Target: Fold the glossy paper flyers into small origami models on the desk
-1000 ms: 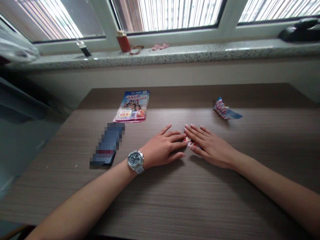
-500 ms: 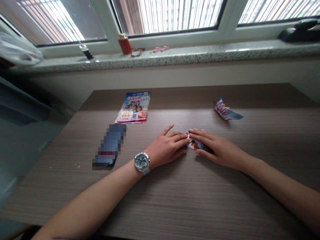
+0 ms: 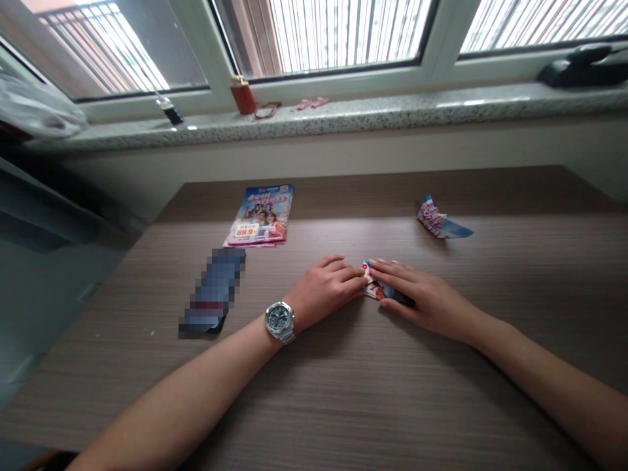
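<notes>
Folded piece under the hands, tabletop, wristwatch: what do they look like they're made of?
Folded piece: printed paper, possibly glossy; colour print and sharp creases.
Tabletop: wood-grain laminate or veneer, matte; fine straight streaks with a soft window sheen.
Wristwatch: metal, probably steel, silver finish; linked bracelet with a grey gleam.

Blurred phone point(image 3: 212, 297); half-hidden folded paper point(image 3: 373, 288)

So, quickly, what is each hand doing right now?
Left hand: fingers curled against the folded paper; a real grip cannot be told.
Right hand: open, flat, pressing on that paper.
</notes>
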